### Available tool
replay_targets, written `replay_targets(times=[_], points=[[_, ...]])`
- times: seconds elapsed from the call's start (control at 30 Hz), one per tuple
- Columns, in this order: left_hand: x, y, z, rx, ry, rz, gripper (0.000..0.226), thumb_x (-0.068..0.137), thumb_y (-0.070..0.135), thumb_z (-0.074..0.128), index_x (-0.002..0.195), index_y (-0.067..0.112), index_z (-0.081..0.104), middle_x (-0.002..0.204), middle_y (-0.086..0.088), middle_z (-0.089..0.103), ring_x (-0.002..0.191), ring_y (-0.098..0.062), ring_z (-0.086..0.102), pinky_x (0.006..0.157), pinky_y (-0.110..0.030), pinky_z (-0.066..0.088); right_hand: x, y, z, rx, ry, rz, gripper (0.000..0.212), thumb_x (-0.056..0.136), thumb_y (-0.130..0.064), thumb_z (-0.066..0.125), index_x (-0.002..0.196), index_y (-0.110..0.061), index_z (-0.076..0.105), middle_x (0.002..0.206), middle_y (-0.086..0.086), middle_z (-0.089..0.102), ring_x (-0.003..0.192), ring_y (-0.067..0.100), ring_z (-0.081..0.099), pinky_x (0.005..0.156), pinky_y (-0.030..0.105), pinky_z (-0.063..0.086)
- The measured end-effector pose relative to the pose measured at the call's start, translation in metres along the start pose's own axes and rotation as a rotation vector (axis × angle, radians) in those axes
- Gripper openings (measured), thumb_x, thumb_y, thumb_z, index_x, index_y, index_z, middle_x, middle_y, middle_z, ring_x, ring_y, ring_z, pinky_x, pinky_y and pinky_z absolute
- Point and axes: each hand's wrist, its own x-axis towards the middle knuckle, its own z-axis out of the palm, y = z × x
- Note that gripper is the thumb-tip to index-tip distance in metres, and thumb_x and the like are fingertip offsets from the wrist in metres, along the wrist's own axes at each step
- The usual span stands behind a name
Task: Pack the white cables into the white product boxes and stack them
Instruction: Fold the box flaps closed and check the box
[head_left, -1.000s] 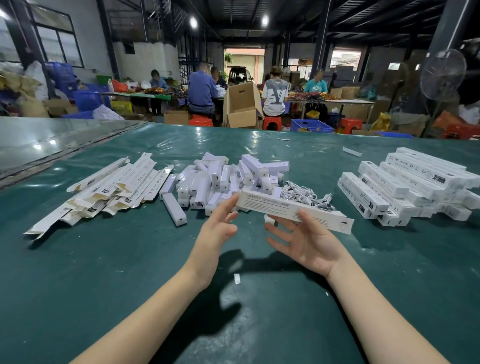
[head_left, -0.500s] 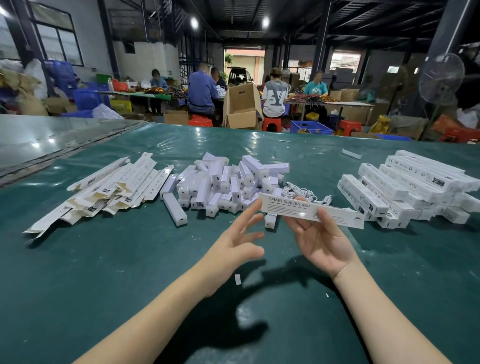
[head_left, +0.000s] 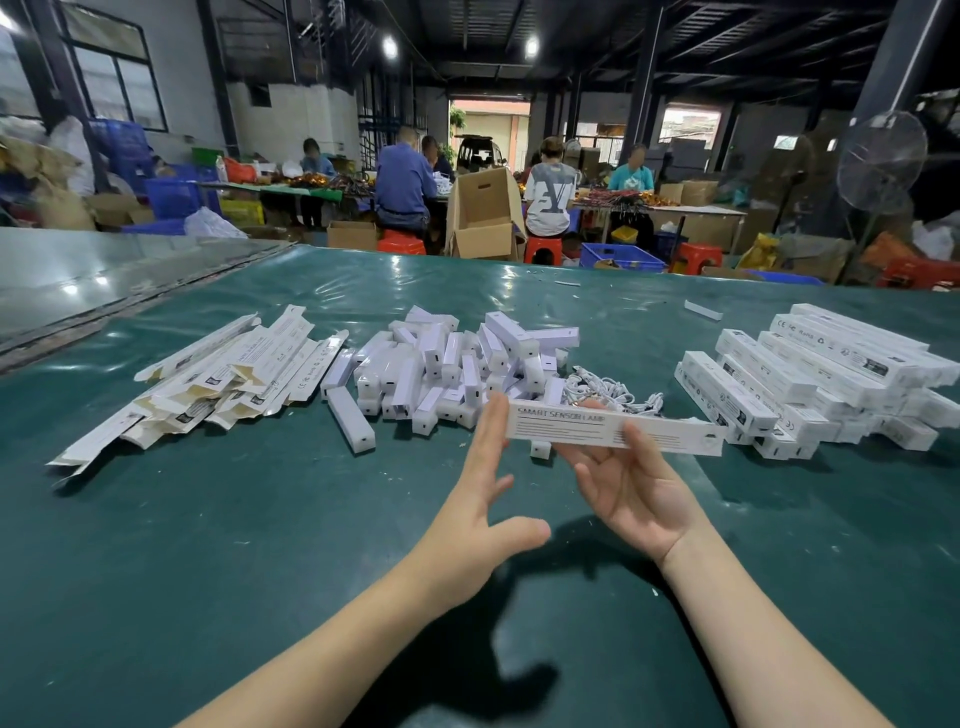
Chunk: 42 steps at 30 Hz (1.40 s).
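One white product box (head_left: 615, 428) is held level above the desk (head_left: 156, 545), its printed face turned toward the camera. It is pinched near its middle by the right hand (head_left: 636, 493), with the thumb laid on the front face and the fingers behind. The left hand (head_left: 483, 514) is open, and its straight fingertips touch the box's left end.

The step in hand is judged to be the closing or squaring of that left end before the box is stacked. Whether a cable is already inside cannot be told. For a clean result, the box is best held level so nothing slides out. The end flap should be pushed fully home with flat fingertips rather than jabbed. The pinch should be light enough that the thin card is not dented.

The white cables (head_left: 608, 389) lie in a loose tangle on the desk just beyond the held box, partly hidden by it and nearer the right hand than the left. The stack of packed boxes (head_left: 821, 374) sits to the right, near the held box's right end. A heap of small white blocks (head_left: 452, 364) lies beyond the left hand, and the flat box sleeves (head_left: 223, 374) are well apart at the far left.
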Motion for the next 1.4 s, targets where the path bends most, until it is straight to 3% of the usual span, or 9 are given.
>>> replay_targets(times=[0.23, 0.43, 0.6, 0.77, 0.97, 1.07, 1.17, 1.3, 1.4], points=[[-0.004, -0.003, 0.011, 0.081, -0.120, 0.039, 0.106, 0.063, 0.042, 0.054, 0.127, 0.045, -0.030, 0.150, 0.012, -0.028, 0.140, 0.000, -0.010, 0.118, -0.040, 0.013, -0.003, -0.001, 0.004, -0.040, -0.020, 0.001, 0.061, 0.030, -0.030, 0.096, 0.087, -0.022, 0.077, 0.098, 0.007, 0.072, 0.087, 0.022, 0.070, 0.042, 0.018, 0.052], [-0.001, -0.001, 0.001, -0.205, 0.074, 0.021, 0.085, 0.055, 0.035, 0.052, 0.133, 0.042, 0.017, 0.149, 0.020, 0.019, 0.134, 0.003, 0.026, 0.110, -0.021, 0.028, 0.001, 0.007, 0.011, 0.078, -0.027, 0.029, 0.068, 0.028, -0.022, 0.097, 0.092, -0.015, 0.076, 0.103, 0.012, 0.071, 0.091, 0.026, 0.070, 0.046, 0.019, 0.054], [-0.002, 0.000, 0.001, -0.011, 0.040, 0.096, 0.086, 0.061, 0.038, 0.052, 0.137, 0.039, 0.010, 0.155, 0.010, 0.010, 0.140, -0.002, 0.018, 0.113, -0.029, 0.025, -0.001, 0.002, 0.009, 0.129, -0.015, 0.065, 0.073, 0.025, -0.025, 0.097, 0.092, -0.006, 0.075, 0.099, 0.013, 0.072, 0.087, 0.026, 0.070, 0.042, 0.018, 0.052], [-0.002, -0.004, -0.001, 0.194, 0.027, 0.158, 0.084, 0.067, 0.039, 0.052, 0.136, 0.047, 0.005, 0.149, 0.034, -0.003, 0.143, -0.008, 0.009, 0.116, -0.041, 0.018, -0.002, 0.002, 0.012, 0.109, 0.028, 0.072, 0.073, 0.020, -0.029, 0.096, 0.087, -0.007, 0.076, 0.097, 0.013, 0.072, 0.084, 0.024, 0.071, 0.038, 0.017, 0.050], [0.000, -0.004, 0.000, 0.445, 0.022, 0.160, 0.092, 0.071, 0.036, 0.054, 0.132, 0.058, -0.011, 0.143, 0.039, -0.018, 0.136, 0.007, 0.017, 0.097, 0.001, 0.023, -0.004, 0.001, 0.013, 0.126, 0.038, 0.076, 0.074, 0.020, -0.029, 0.096, 0.087, -0.006, 0.076, 0.096, 0.012, 0.072, 0.083, 0.023, 0.071, 0.035, 0.015, 0.047], [0.002, -0.005, 0.003, 0.659, 0.006, 0.231, 0.092, 0.077, 0.034, 0.052, 0.134, 0.046, -0.020, 0.145, 0.029, -0.026, 0.127, 0.022, -0.012, 0.097, 0.005, 0.005, -0.006, -0.002, 0.009, 0.172, 0.029, 0.073, 0.077, 0.022, -0.026, 0.097, 0.091, -0.003, 0.074, 0.096, 0.013, 0.072, 0.083, 0.024, 0.071, 0.035, 0.015, 0.047], [0.004, -0.008, -0.002, 0.750, 0.002, 0.251, 0.090, 0.083, 0.035, 0.053, 0.134, 0.043, -0.021, 0.143, 0.026, -0.027, 0.130, 0.016, -0.017, 0.101, 0.001, -0.004, -0.003, 0.002, 0.011, 0.142, 0.112, -0.004, 0.080, 0.022, -0.034, 0.095, 0.093, -0.007, 0.072, 0.093, 0.012, 0.073, 0.079, 0.023, 0.072, 0.038, 0.021, 0.051], [0.004, -0.018, -0.005, 0.882, -0.185, 0.208, 0.086, 0.089, 0.036, 0.052, 0.130, 0.040, -0.022, 0.142, 0.018, -0.030, 0.140, -0.005, -0.008, 0.110, -0.014, -0.006, 0.008, 0.006, 0.010, 0.117, 0.395, -0.230, 0.046, 0.067, -0.055, 0.059, 0.078, -0.011, 0.064, 0.073, 0.008, 0.071, 0.065, 0.019, 0.070, 0.058, 0.029, 0.058], [0.002, -0.021, 0.004, 0.836, -0.249, 0.213, 0.084, 0.086, 0.035, 0.055, 0.145, 0.033, -0.005, 0.152, 0.014, -0.010, 0.140, -0.006, 0.002, 0.112, -0.016, 0.002, 0.009, 0.000, 0.001, 0.075, 0.531, -0.293, 0.053, 0.088, -0.059, 0.038, 0.071, -0.011, 0.052, 0.065, 0.006, 0.067, 0.061, 0.019, 0.063, 0.069, 0.031, 0.049]])
